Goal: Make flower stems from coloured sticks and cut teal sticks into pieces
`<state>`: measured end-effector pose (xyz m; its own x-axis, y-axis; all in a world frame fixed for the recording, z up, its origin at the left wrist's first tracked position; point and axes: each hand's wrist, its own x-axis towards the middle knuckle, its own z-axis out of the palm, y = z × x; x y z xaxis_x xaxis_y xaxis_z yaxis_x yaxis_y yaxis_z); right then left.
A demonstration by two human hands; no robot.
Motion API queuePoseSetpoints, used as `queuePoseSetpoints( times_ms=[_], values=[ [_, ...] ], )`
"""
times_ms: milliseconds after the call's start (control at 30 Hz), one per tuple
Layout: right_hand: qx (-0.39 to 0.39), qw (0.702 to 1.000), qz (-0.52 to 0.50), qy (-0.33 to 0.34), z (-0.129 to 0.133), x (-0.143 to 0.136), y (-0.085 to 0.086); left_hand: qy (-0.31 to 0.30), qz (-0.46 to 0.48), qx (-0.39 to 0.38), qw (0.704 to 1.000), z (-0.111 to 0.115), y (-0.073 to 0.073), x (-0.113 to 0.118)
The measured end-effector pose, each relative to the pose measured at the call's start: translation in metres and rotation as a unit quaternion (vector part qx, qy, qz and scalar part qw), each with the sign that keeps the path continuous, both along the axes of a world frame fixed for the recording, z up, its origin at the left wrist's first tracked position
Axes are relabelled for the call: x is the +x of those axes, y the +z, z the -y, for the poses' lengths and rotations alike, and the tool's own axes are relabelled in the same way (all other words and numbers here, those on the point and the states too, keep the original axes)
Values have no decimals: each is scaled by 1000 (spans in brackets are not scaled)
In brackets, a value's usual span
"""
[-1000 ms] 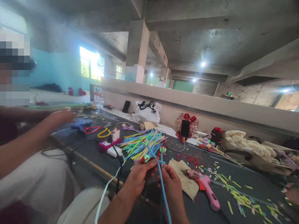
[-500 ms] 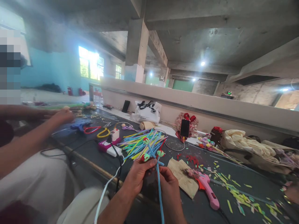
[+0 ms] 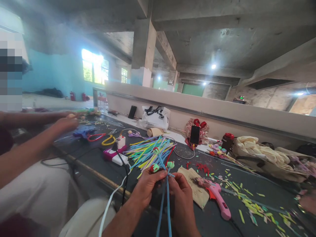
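Observation:
Between my two hands is a chenille-stem flower spray (image 3: 161,162) with blue stems and small green, white and red buds. My left hand (image 3: 145,186) is closed, its thumb and fingers pinching the stems just below the buds. My right hand (image 3: 182,191) is closed on the same spray from the other side, its fingers at the crossing of the stems. Two long blue chenille stems (image 3: 168,207) hang down between the hands. Past the spray lies a pile of loose chenille stems (image 3: 148,149) in blue, yellow, green and lilac.
To the right, a pink glue gun (image 3: 219,197) rests by a beige cloth (image 3: 197,194). Cut stem bits (image 3: 256,207) are scattered beyond. A power strip (image 3: 116,157) and yellow-handled scissors (image 3: 108,140) lie left. A co-worker's arms (image 3: 37,141) reach in at far left.
A second blue stem now shows hanging between my hands, where one showed before. The buds have shifted slightly. Both hands still grip the spray.

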<state>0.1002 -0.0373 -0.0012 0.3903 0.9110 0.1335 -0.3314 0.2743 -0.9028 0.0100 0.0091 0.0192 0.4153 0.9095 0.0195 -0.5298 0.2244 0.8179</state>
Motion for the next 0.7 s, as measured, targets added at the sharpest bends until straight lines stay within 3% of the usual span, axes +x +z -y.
queuePoseSetpoints(
  times_ms=[300,400,533,700],
  values=[
    [25,999,-7,19,3,4,6,-1,-32,5,999,1,-5,0],
    [14,998,-47,45,-1,7,1,-14,-31,22,999,0,-6,1],
    [-18,992,-109,64,-8,10,-6,-40,-12,-12,999,1,-5,3],
    [-26,992,-78,91,-10,16,-7,-29,7,-25,999,3,-1,4]
  ],
)
